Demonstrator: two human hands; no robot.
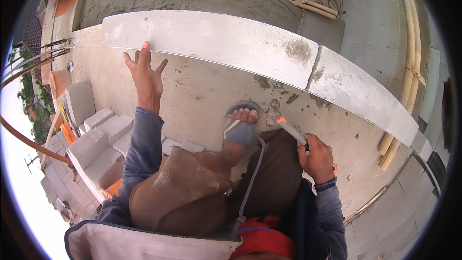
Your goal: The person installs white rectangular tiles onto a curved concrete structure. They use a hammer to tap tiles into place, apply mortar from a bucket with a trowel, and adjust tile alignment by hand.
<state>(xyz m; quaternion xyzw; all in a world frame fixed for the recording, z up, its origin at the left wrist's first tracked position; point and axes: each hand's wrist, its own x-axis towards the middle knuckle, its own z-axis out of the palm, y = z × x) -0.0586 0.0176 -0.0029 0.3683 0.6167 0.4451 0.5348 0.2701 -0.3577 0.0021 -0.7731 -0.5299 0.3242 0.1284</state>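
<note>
A row of pale lightweight blocks runs across the view, with a long block [211, 33] on the left and another block [358, 84] beyond a narrow joint. Along the near edge of the blocks stretches a thin string line [108, 47]. My left hand [147, 79] is raised with fingers spread, holding nothing; one fingertip reaches the string and the block's edge, though contact is unclear. Over my right knee, my right hand [316, 158] is closed round the handle of a hammer [291, 130]. Its mortar-crusted head points away from me, and an orange band marks its neck.
My sandalled foot [241, 120] stands on the mortar-spotted concrete floor [197, 79]. Stacked blocks [96, 149] rise at the left, near an open edge. Bamboo poles [411, 67] lean at the right. A cord [252, 178] hangs in front of me.
</note>
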